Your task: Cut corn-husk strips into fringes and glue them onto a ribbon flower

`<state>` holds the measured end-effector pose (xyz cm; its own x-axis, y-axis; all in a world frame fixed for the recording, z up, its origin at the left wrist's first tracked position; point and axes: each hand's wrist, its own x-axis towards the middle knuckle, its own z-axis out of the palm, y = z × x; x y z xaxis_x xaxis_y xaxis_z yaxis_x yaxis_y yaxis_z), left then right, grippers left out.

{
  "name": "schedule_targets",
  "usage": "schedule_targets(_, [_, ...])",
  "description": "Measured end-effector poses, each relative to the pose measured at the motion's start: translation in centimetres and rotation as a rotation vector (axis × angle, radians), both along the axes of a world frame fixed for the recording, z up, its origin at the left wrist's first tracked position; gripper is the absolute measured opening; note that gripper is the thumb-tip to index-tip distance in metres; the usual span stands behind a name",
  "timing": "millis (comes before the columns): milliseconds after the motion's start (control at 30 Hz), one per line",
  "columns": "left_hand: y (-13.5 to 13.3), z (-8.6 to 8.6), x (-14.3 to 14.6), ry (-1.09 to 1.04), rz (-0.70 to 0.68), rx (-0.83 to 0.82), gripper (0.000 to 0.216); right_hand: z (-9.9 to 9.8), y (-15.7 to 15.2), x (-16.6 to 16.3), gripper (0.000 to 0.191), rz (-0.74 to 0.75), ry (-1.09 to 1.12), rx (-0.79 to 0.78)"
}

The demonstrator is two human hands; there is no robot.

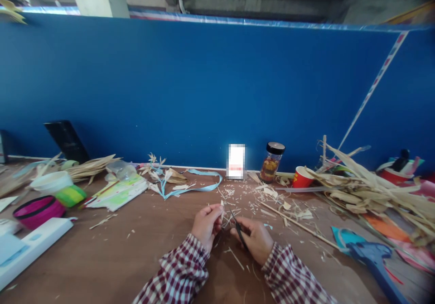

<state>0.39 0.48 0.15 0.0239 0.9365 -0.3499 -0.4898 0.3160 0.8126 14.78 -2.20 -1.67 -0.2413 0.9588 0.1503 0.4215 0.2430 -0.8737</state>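
Observation:
My left hand (206, 224) pinches a small pale piece of dried husk (222, 207) between thumb and fingertips, its tip pointing up. Just right of it, my right hand (258, 238) grips a pair of dark scissors (239, 232), with the slim blades angled up and left toward the husk. The blades look apart from the piece. Fine pale clippings (234, 194) lie scattered over the brown table (136, 258) around both hands. Part of my right fingers is hidden behind the scissors.
A blue glue gun (370, 252) lies at the right, near a heap of dried husks (370, 197). A red paper cup (302, 177) and a black-lidded jar (271, 163) stand toward the blue partition (190, 91). A blue ribbon (207, 187) and a white power strip (37, 245) are leftward.

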Motion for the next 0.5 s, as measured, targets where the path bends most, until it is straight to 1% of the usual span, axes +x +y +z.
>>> schedule_targets(300, [0.19, -0.44, 0.01, 0.028, -0.002, 0.009, 0.019, 0.42, -0.22, -0.02, 0.021, -0.007, -0.041, 0.045])
schedule_targets(367, [0.12, -0.43, 0.04, 0.038, -0.008, 0.017, 0.018, 0.43, -0.17, -0.03, 0.022, -0.010, -0.013, 0.019])
schedule_targets(500, [0.12, -0.40, -0.05, 0.066, -0.037, 0.027, 0.017, 0.04, 0.18, 0.03, 0.027, -0.031, 0.143, -0.080])
